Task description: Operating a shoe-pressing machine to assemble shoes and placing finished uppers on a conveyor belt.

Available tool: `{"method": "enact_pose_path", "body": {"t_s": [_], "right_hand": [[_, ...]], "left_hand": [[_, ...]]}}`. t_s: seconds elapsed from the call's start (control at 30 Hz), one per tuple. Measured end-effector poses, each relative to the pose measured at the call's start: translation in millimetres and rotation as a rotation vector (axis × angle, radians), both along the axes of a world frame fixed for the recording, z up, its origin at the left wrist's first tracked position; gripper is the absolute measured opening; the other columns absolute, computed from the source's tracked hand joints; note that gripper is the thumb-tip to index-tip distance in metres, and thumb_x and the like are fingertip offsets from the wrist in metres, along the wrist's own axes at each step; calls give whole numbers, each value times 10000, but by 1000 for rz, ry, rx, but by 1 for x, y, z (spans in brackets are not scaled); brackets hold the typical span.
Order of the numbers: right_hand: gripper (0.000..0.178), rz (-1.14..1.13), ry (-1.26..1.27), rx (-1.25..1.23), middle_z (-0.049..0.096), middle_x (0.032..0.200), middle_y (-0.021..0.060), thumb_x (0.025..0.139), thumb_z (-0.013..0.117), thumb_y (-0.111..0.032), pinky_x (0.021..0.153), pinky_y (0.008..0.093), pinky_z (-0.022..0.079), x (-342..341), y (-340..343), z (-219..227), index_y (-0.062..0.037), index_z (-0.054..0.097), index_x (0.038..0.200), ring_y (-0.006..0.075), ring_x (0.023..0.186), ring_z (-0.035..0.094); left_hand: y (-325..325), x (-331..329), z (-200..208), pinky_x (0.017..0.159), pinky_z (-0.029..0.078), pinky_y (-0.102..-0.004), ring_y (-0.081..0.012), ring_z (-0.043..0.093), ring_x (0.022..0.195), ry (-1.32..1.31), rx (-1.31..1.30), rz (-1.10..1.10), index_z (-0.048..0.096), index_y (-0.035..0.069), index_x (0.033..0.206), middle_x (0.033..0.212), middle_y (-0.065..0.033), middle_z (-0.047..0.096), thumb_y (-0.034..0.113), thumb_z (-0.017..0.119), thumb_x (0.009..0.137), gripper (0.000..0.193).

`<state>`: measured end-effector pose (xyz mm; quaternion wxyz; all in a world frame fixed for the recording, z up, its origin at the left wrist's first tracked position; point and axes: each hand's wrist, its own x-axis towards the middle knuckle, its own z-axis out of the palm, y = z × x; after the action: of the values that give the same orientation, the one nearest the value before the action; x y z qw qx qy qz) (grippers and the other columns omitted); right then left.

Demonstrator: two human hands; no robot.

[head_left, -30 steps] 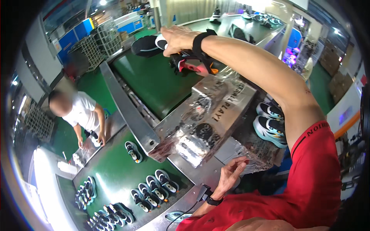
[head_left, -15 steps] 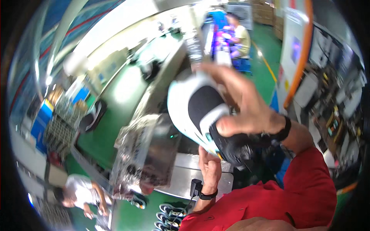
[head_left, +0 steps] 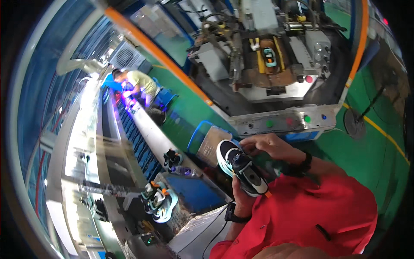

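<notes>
A black, white and mint sneaker (head_left: 251, 176) is in front of my chest, its toe tilted up and away from me. My left hand (head_left: 244, 195) is closed round its side from below. At the toe end, my right hand (head_left: 274, 147) has its fingers stretched toward the shoe, slightly bent and a little apart. Whether the fingertips touch the toe I cannot tell. Black bands circle both wrists. To the left, a few similar sneakers (head_left: 163, 206) with orange tabs sit at the bench end, and dark shoes (head_left: 172, 159) stand farther up the line.
Ahead stands a machine (head_left: 282, 123) with coloured buttons, a shoe (head_left: 270, 57) seated in its middle. Orange-edged posts (head_left: 159, 56) flank it. A conveyor line (head_left: 133, 125) runs away on the left, where a co-worker (head_left: 144, 84) bends over it under purple light. A cardboard box (head_left: 212, 144) lies behind the sneaker.
My view has swung right, bringing the machine in front of me. The sneaker is lower and nearer my body. My right hand has come off its upper and is now beside the toe.
</notes>
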<state>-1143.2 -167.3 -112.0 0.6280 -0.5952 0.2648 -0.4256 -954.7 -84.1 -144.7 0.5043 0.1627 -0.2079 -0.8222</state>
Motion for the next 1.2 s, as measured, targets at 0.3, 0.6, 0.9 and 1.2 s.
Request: {"method": "enact_pose_path", "body": {"t_s": [0.3, 0.6, 0.9, 1.2], "right_hand": [[784, -452, 123, 17, 600, 1213, 119, 678, 811, -188, 1027, 332, 410, -120, 47, -21, -35, 463, 1363, 205, 1155, 551], [689, -551, 123, 73, 633, 1153, 111, 676, 815, -201, 966, 332, 452, -205, 53, -49, -54, 524, 1283, 200, 1065, 593], [660, -607, 88, 119, 644, 1117, 107, 677, 814, -180, 934, 319, 463, -201, 47, -35, -31, 547, 1263, 194, 1020, 601], [587, -402, 294, 34, 619, 1057, 75, 651, 768, -119, 863, 302, 485, -129, 8, -21, -12, 552, 1187, 158, 964, 594]], "left_hand": [[-21, -124, -12, 865, 481, -394, -308, 577, 1046, -948, -214, 214, 560, 144, 1274, 1108, -153, 593, 70, 619, 881, 404], [-35, -210, 4, 907, 493, -498, -324, 521, 1117, -701, 321, 114, 339, 90, 1295, 1267, -206, 438, 329, 643, 912, 544], [-69, -200, -39, 821, 522, -376, -257, 565, 1054, -919, -135, -96, 478, 12, 1258, 1200, -147, 517, 369, 656, 902, 534], [-58, -157, -12, 747, 493, -297, -130, 601, 857, -706, 42, 284, 631, 19, 1056, 980, -53, 649, 381, 652, 905, 393]]}}
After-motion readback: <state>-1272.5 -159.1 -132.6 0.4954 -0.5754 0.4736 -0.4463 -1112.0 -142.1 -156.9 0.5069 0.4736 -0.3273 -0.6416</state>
